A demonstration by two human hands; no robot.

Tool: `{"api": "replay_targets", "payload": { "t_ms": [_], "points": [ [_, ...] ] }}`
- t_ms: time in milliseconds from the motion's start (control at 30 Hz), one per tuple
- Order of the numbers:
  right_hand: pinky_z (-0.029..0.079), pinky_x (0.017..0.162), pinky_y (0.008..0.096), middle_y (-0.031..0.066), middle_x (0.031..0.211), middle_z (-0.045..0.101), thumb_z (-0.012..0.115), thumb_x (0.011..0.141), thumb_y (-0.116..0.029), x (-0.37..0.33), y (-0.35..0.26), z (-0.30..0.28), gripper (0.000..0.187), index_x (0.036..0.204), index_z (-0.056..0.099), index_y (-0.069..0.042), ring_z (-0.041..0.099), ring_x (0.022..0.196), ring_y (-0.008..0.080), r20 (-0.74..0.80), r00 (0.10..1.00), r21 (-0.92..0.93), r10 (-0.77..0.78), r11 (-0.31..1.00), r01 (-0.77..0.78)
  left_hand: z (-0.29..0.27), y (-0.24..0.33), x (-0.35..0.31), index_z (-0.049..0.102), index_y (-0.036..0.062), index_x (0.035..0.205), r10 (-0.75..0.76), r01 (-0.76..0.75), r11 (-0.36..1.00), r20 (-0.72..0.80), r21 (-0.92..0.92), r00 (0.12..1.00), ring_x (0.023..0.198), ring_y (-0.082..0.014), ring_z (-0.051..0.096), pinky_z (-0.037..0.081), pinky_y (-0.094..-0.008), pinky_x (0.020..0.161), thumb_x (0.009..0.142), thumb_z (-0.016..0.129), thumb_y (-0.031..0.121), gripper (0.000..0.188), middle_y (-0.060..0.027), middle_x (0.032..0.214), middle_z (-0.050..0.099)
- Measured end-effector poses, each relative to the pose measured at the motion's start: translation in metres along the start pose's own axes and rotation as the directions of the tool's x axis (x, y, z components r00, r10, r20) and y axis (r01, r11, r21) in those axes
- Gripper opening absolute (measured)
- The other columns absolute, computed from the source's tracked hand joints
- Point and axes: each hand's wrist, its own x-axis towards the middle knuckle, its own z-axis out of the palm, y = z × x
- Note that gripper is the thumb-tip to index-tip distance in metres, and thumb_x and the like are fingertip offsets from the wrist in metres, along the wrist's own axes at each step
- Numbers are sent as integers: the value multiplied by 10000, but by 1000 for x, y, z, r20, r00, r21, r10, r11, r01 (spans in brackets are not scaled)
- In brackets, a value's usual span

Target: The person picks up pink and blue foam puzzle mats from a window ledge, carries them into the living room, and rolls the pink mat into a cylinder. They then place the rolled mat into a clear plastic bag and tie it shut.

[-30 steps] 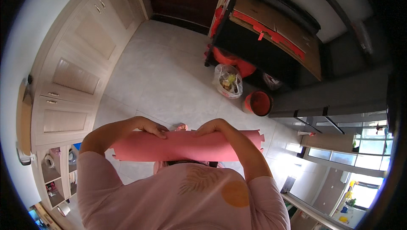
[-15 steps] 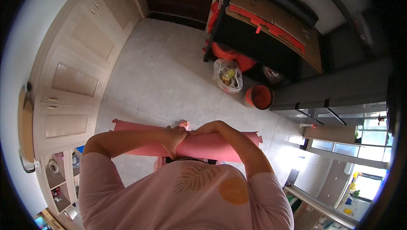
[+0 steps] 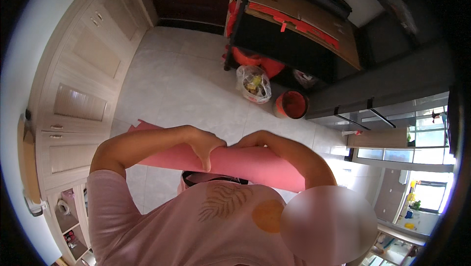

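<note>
Pink foam mat: likely light, soft, springy; best held mid-edge. Left hand, right hand grip upper edge there.

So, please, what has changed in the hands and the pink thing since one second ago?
The left hand moved right along the pink mat and is now beside the right hand. The mat now slants: its left end is higher in the picture, its right end lower. Both hands stay on the mat. The bag and bucket still stand on the floor.
</note>
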Motion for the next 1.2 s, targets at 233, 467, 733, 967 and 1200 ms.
{"api": "replay_targets", "payload": {
  "t_ms": [233,467,733,967,1200],
  "points": [
    [446,735,303,72,976,618,535,839,-395,48,17,-34,450,1095,581,-28,547,868,134,-230,955,-373,-187,923,91,-6,-56,43,329,-10,1289,131,40,861,298,-506,946,1067,-260,500,401,-369,914,550,797,172,893,-147,1199,495],
    [427,822,323,110,1034,606,611,764,-461,-57,-35,65,537,1074,575,-26,538,1000,202,-356,759,-790,-545,610,66,13,-132,69,358,-10,1274,71,320,510,410,-798,909,1033,-245,535,440,-378,887,629,725,109,751,-151,1173,522],
    [421,849,347,151,1086,583,664,701,-484,10,12,57,619,1129,549,-51,542,1019,250,-111,843,-609,-527,706,361,4,-151,125,372,149,1244,-107,433,701,517,-566,849,990,-205,514,407,-460,874,869,355,582,573,-38,1123,511],
    [421,853,349,159,1085,583,668,696,-480,47,35,60,627,1137,540,-53,547,1012,260,-94,844,-482,-527,766,425,85,-201,200,579,123,871,-558,580,781,158,-231,815,764,-170,528,422,-472,751,839,433,579,480,-16,769,574],
    [421,858,350,167,1084,582,673,690,-476,38,40,68,635,1144,531,-55,552,1004,270,-125,822,-469,-555,763,444,107,-209,213,587,92,805,-515,513,839,37,-181,856,712,-189,518,421,-434,688,805,440,627,555,-46,733,568]
  ]
}}
